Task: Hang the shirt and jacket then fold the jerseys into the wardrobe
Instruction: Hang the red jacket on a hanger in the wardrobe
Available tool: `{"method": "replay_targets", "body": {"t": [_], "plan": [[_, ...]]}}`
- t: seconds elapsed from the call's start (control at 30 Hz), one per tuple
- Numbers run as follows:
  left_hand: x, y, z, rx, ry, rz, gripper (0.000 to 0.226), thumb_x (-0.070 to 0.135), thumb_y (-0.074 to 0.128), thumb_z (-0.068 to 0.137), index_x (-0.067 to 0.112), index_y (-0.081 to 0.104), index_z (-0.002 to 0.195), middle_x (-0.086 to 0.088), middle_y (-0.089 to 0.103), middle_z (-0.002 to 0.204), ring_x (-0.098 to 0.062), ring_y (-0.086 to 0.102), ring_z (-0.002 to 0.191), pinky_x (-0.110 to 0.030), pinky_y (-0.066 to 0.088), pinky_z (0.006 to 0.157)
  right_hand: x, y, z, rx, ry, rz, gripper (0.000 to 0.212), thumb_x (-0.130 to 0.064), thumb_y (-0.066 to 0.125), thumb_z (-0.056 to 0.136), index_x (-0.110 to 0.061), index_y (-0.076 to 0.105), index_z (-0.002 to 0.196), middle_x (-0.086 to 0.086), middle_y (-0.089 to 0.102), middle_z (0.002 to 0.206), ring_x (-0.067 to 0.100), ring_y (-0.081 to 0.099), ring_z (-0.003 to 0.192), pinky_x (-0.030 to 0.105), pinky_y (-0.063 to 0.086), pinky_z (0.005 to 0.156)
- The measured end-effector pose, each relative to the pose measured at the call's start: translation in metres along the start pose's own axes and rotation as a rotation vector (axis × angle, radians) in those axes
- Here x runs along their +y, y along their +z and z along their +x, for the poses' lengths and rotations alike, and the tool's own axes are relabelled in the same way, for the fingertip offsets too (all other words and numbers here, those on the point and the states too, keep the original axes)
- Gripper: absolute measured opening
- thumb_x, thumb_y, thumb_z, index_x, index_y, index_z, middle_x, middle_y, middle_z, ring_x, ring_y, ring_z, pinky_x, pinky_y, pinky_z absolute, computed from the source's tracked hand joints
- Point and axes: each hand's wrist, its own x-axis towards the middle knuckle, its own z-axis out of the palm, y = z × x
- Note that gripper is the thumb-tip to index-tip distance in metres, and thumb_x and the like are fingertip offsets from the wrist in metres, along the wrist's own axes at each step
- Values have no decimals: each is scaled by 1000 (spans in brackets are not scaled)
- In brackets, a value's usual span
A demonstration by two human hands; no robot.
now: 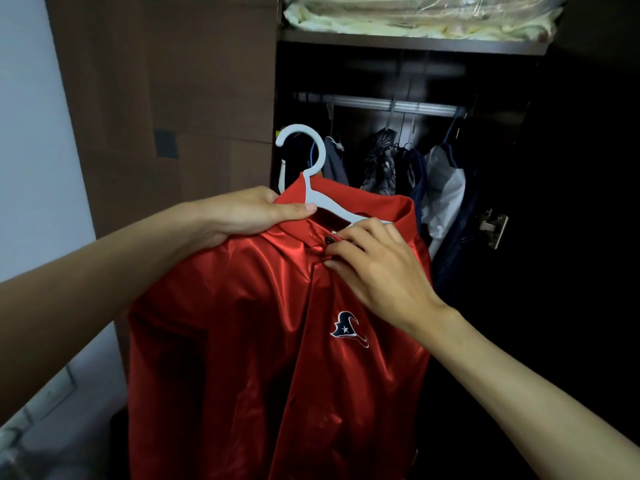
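L hand (242,216) grips the red jacket (277,341) at its collar/shoulder, thumb over the white hanger (304,161). R hand (377,268) pinches the placket by the top button. Jacket is held up w/ both arms extended, in front of the open wardrobe (450,46), hanger hook below the rail (381,105).

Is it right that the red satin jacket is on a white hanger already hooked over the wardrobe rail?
Not quite. The head view shows the red satin jacket on the white hanger, but its hook is below the wardrobe rail, not yet over it.
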Motion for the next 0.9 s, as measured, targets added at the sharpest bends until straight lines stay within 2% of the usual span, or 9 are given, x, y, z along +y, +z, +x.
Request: {"method": "replay_targets", "body": {"t": [0.13, 0.27, 0.37, 0.43, 0.53, 0.6, 0.67, 0.8, 0.9], "plan": [[-2, 1, 3, 10, -19, 32, 54, 63, 64, 87, 12, 79, 94, -7, 80, 88, -18, 75, 73, -28, 58, 75, 2, -4, -5, -54, 177, 326, 16, -28, 66, 99, -15, 71, 107, -6, 71, 105, 14, 66, 101, 35, 48, 89], [-3, -3, 1, -96, 65, 128, 62, 72, 74, 70, 36, 67, 120, 13, 77, 106, -5, 73, 96, -26, 53, 91, 2, -3, -2, -46, 546, 936, 9, -13, 75, 91, -9, 74, 99, -1, 76, 98, 7, 68, 93, 27, 52, 90], [-8, -8, 0, -190, 169, 146, 82, 52, 88, 66, 50, 44, 135, 19, 68, 123, 0, 66, 111, -29, 50, 101, 7, -10, -2, -97, 742, 1340, 11, -5, 70, 91, -2, 72, 101, 7, 72, 89, 13, 66, 83, 21, 53, 82], [-12, -9, 2, -201, 222, 119, 70, 45, 84, 77, 50, 46, 136, 20, 68, 125, 0, 65, 114, -31, 49, 104, 11, -17, -1, -176, 789, 1468, 16, -11, 70, 89, -3, 71, 103, 7, 71, 86, 13, 67, 79, 20, 53, 79], [-14, -4, 3, -137, 250, 140, 36, 49, 68, 90, 40, 65, 124, 19, 72, 118, 1, 68, 109, -31, 49, 106, 16, -20, 1, -295, 716, 1317, 18, -12, 72, 89, -2, 71, 104, 3, 67, 82, 12, 60, 76, 23, 49, 74], [-16, 1, 5, -97, 218, 186, 36, 59, 61, 89, 34, 73, 113, 16, 76, 108, -1, 71, 101, -33, 53, 103, 16, -19, 3, -354, 594, 1133, 14, -13, 75, 89, -5, 74, 100, 5, 61, 80, 17, 51, 72, 33, 44, 71], [-17, 4, 5, -90, 160, 207, 42, 67, 57, 87, 34, 76, 105, 15, 78, 100, -2, 74, 93, -30, 55, 95, 14, -17, 2, -378, 502, 994, 12, -18, 79, 88, -11, 77, 97, 3, 63, 93, 14, 53, 77, 32, 44, 78], [-18, 3, 4, -70, 72, 198, 46, 72, 58, 83, 35, 77, 103, 14, 79, 94, -3, 75, 85, -22, 54, 82, 2, -11, -3, -278, 417, 725, 12, -24, 77, 90, -18, 77, 100, -4, 60, 117, 9, 60, 109, 20, 43, 99], [-19, 3, 4, -55, 66, 177, 42, 67, 62, 85, 32, 77, 103, 15, 79, 93, -3, 75, 85, -19, 52, 77, -7, -6, -2, -142, 361, 624, 10, -22, 72, 94, -16, 72, 102, -7, 66, 106, 7, 63, 101, 26, 48, 94]]}}
